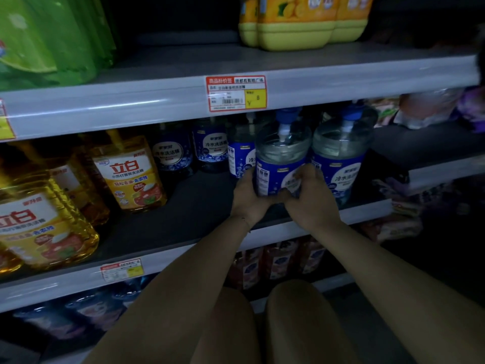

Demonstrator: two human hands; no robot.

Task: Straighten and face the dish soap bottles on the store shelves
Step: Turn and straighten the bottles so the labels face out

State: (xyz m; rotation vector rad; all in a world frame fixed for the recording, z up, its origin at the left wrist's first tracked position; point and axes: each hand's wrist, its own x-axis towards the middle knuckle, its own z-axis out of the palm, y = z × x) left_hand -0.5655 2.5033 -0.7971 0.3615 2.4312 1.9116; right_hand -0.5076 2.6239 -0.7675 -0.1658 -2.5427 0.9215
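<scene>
Here, a person crouches before dim store shelves, both bare arms reaching forward to the middle shelf (199, 206). The left hand (249, 198) and the right hand (309, 195) wrap the lower part of one clear dish soap bottle (280, 164) with a blue label and a blue pump top. The grip of each hand is closed around the bottle: the left hand presses on its left side, and the right hand presses on its right side with the thumb lying across the front of the label. The bottle stands upright near the front edge of the middle shelf, its label turned partly to the left.

Just beside it on the right stands a second blue-labelled bottle (341, 158), its label facing forward. Behind and to the left, three more blue-labelled bottles (210, 145) sit further back in shadow. Further left on the same shelf are golden-yellow dish soap bottles (131, 174) with red and white labels; the nearest large one (44, 227) sits at the front left corner.

On the shelf above stand yellow jugs (296, 22) and green packages (49, 40). A red and white price tag (236, 93) is stuck to the upper shelf's front rail, directly above the held bottle. A second price tag (122, 269) sits on the middle shelf's rail. The person's knees (262, 324) show at the bottom.
</scene>
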